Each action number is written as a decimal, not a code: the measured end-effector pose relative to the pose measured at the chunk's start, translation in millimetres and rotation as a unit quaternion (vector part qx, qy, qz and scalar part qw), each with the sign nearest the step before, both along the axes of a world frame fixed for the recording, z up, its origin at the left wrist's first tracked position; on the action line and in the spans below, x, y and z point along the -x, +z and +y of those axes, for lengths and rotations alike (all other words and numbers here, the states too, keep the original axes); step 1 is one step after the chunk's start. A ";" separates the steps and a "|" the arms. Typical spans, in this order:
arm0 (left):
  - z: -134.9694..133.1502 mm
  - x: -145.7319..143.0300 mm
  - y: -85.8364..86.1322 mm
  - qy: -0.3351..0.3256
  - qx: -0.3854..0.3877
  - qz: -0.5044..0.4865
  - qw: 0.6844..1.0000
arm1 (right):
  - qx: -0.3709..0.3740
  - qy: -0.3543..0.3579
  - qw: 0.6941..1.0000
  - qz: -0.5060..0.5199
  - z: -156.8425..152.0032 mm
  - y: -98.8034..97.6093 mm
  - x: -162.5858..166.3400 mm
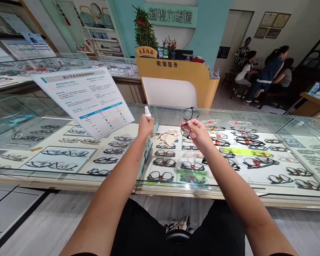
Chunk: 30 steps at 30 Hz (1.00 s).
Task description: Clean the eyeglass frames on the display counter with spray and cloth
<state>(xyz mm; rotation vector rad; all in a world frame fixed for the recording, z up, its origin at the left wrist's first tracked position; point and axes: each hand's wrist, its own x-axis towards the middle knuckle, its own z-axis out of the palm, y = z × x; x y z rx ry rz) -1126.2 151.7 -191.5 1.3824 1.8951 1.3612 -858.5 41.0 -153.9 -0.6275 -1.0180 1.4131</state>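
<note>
My left hand (pixel 145 126) is closed around a small white spray bottle (pixel 147 113), its nozzle showing above the fingers. In my right hand (pixel 198 131) is a pair of round black-framed eyeglasses (pixel 188 114), pinched near the bridge and turned on its side, one lens above the other. The glasses are held above the glass counter, to the right of the bottle. Between and below my hands a crumpled beige cloth (pixel 167 137) lies on the countertop.
A glass display counter (pixel 173 189) with many eyeglasses runs across in front of me. A printed sign (pixel 88 99) stands at its left. Beyond is a yellow-and-white cashier desk (pixel 176 89) with a plant (pixel 145 32). Several people (pixel 266 71) are at the back right.
</note>
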 end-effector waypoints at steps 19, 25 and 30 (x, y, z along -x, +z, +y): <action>-45.7 -32.5 28.6 -0.174 -0.229 0.218 0.933 | 0.002 0.001 1.000 0.022 1.3 0.9 0.7; -39.7 -41.8 12.4 -0.376 -0.052 0.382 0.842 | -0.003 -0.001 1.000 0.014 4.3 -1.6 1.5; -33.0 -41.7 5.0 -0.329 -0.021 0.386 0.861 | -0.008 0.008 1.000 0.011 5.1 -4.1 1.0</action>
